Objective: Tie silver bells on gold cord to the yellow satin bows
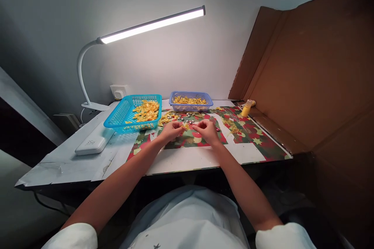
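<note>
Arms [119, 188] outstretched, fingers [177, 125] curled, nearly meeting

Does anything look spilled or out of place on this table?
Some yellow pieces lie loose outside the turquoise basket, and gold strands lie tangled toward the right. Whether spilled or set out deliberately, I can't tell.

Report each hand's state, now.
Left hand: closed on a small gold piece.
Right hand: closed; anything held is too small to tell.

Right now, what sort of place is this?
Probably a little craft corner: a bright lamp shines over a table, where a turquoise basket and a purple basket hold small golden pieces.
</note>
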The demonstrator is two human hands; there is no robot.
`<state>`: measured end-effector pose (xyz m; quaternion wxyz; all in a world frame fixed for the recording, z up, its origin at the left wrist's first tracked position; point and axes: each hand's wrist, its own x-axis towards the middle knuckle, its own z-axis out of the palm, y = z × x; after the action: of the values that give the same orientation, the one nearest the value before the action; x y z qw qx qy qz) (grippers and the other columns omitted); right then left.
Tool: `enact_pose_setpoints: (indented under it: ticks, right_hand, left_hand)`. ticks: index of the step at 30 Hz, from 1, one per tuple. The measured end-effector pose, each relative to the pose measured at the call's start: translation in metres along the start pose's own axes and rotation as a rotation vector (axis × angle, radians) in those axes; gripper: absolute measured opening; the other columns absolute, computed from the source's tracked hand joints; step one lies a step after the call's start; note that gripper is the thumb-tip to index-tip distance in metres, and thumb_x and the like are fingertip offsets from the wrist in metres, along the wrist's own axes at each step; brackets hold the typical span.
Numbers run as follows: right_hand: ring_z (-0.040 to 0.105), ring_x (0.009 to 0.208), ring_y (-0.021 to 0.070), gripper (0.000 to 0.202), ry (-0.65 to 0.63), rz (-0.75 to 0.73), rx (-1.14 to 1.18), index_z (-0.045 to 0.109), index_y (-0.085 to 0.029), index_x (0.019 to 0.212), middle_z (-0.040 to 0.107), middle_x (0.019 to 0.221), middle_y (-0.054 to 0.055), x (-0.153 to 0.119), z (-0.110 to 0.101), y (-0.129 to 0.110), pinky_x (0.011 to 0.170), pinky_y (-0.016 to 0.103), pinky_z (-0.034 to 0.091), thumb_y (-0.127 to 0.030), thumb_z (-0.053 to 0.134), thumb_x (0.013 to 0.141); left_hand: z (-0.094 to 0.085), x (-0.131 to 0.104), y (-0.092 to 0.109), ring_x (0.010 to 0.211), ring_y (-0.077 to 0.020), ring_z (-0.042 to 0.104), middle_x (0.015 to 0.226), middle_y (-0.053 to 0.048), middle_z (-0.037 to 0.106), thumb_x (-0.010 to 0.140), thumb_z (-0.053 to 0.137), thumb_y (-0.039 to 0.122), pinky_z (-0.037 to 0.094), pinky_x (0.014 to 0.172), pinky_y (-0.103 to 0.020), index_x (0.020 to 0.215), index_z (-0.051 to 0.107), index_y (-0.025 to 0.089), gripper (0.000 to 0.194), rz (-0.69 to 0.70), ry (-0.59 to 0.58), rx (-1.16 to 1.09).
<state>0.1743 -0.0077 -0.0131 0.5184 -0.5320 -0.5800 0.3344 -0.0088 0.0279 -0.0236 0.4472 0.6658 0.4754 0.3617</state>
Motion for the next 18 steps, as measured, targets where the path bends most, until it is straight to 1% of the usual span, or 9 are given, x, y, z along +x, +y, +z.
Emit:
enact_pose_setpoints:
  ticks: [2,4,5,6,7,9,11,14,18]
  right_hand:
    - [0.05,0.047,0.0096,0.025,-0.253,0.259,0.183,0.06,-0.015,0.06,0.059,0.057,0.001,-0.012,-0.003,-0.005,0.05,0.023,0.044,-0.033,0.07,0.073]
    - [0.06,0.052,0.012,0.02,-0.513,0.535,0.436,0.065,-0.012,0.077,0.068,0.071,0.007,-0.024,0.0,-0.009,0.054,0.024,0.051,-0.032,0.065,0.081]
    - [0.066,0.06,0.0144,0.018,-0.563,0.625,0.575,0.064,-0.012,0.085,0.071,0.08,0.009,-0.029,0.004,-0.009,0.059,0.026,0.054,-0.03,0.062,0.084]
    - [0.069,0.067,0.0164,0.015,-0.538,0.679,0.705,0.062,-0.013,0.089,0.072,0.086,0.011,-0.032,0.009,-0.009,0.063,0.028,0.057,-0.027,0.059,0.087]
    - [0.07,0.071,0.0171,0.011,-0.431,0.702,0.826,0.06,-0.014,0.089,0.071,0.087,0.01,-0.033,0.015,-0.009,0.065,0.029,0.058,-0.024,0.056,0.089]
    - [0.07,0.07,0.0147,0.012,-0.119,0.704,1.0,0.058,-0.016,0.084,0.069,0.08,0.007,-0.029,0.024,-0.007,0.063,0.026,0.058,-0.019,0.05,0.093]
    - [0.065,0.06,0.0104,0.02,0.097,0.683,1.075,0.057,-0.017,0.079,0.065,0.07,0.003,-0.021,0.031,-0.006,0.056,0.02,0.056,-0.016,0.045,0.095]
    - [0.058,0.051,0.0063,0.026,0.161,0.629,1.104,0.058,-0.017,0.074,0.06,0.061,-0.001,-0.014,0.032,-0.006,0.052,0.015,0.052,-0.015,0.044,0.096]
    - [0.052,0.049,0.0051,0.015,0.158,0.478,1.098,0.061,-0.017,0.075,0.058,0.059,-0.003,-0.018,0.022,-0.013,0.048,0.014,0.048,-0.015,0.057,0.089]
  left_hand:
    - [-0.002,0.001,0.0,0.036,-0.0058,0.032,0.047,0.007,0.042,0.067,0.063,0.039,0.021,0.038,-0.02,0.06,0.05,0.018,0.025,-0.017,0.008,-0.03]
    - [-0.004,0.002,0.002,0.038,-0.0055,0.033,0.047,0.007,0.041,0.066,0.063,0.039,0.023,0.038,-0.019,0.058,0.048,0.018,0.027,-0.015,0.013,-0.063]
    - [-0.005,0.002,0.003,0.039,-0.0053,0.034,0.048,0.006,0.042,0.065,0.063,0.039,0.024,0.039,-0.019,0.058,0.048,0.018,0.027,-0.011,0.014,-0.077]
    - [-0.005,0.003,0.003,0.041,-0.0052,0.035,0.049,0.006,0.043,0.065,0.063,0.039,0.025,0.04,-0.019,0.059,0.049,0.017,0.026,-0.007,0.013,-0.091]
    - [-0.005,0.003,0.004,0.041,-0.0052,0.036,0.05,0.006,0.044,0.065,0.063,0.039,0.026,0.04,-0.019,0.059,0.05,0.017,0.026,-0.006,0.012,-0.103]
    - [-0.005,0.003,0.005,0.042,-0.005,0.035,0.05,0.006,0.044,0.064,0.062,0.039,0.026,0.04,-0.018,0.06,0.051,0.017,0.026,-0.012,0.01,-0.121]
    - [-0.005,0.003,0.005,0.041,-0.0046,0.033,0.049,0.007,0.042,0.064,0.063,0.038,0.024,0.04,-0.018,0.058,0.049,0.017,0.026,-0.03,0.01,-0.132]
    - [-0.005,0.001,0.005,0.039,-0.0039,0.031,0.047,0.007,0.041,0.064,0.063,0.035,0.022,0.039,-0.018,0.055,0.046,0.017,0.026,-0.07,0.004,-0.139]
    - [-0.005,0.001,0.006,0.036,-0.0045,0.032,0.045,0.006,0.043,0.065,0.064,0.032,0.021,0.036,-0.018,0.056,0.05,0.017,0.022,-0.139,-0.024,-0.142]
